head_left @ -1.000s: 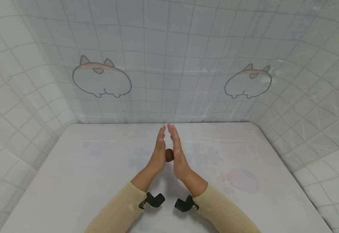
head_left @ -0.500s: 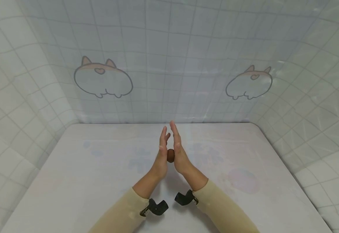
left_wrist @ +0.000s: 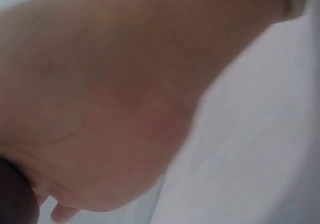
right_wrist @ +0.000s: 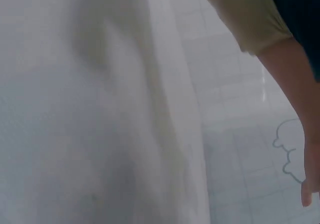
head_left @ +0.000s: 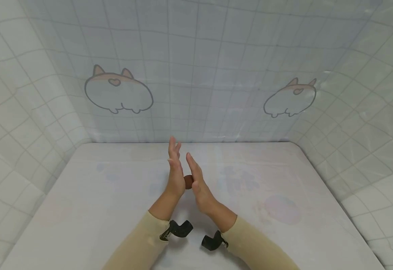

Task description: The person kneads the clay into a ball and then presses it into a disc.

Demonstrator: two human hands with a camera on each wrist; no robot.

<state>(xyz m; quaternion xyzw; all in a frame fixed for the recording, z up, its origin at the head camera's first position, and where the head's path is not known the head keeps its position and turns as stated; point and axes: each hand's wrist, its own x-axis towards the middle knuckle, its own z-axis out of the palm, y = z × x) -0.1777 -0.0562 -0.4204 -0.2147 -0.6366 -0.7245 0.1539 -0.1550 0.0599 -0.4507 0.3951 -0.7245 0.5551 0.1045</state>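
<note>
A small brown ball [head_left: 188, 182] is pressed between two flat palms in the head view. My left hand [head_left: 175, 173] is upright on its left side, fingers extended and reaching farther forward. Against its right side leans my right hand [head_left: 201, 191], straight-fingered and set farther back. Part of the ball's right side is covered by the right hand. Seen in the left wrist view, a palm [left_wrist: 100, 99] fills much of the picture, with the dark ball [left_wrist: 17, 196] at the lower left corner. The right wrist view catches a sleeved forearm [right_wrist: 292, 79] at its right edge.
Under the hands lies a pale table [head_left: 91, 195] with faint pastel prints. A grid-patterned curtain [head_left: 199, 75] bearing corgi drawings rises behind it and along both sides. Black camera mounts [head_left: 181, 229] stick out from both sleeves.
The palms have slid against each other: first the right went forward, then the left went forward while the right drew back. Hands and ball now sit slightly farther left.
</note>
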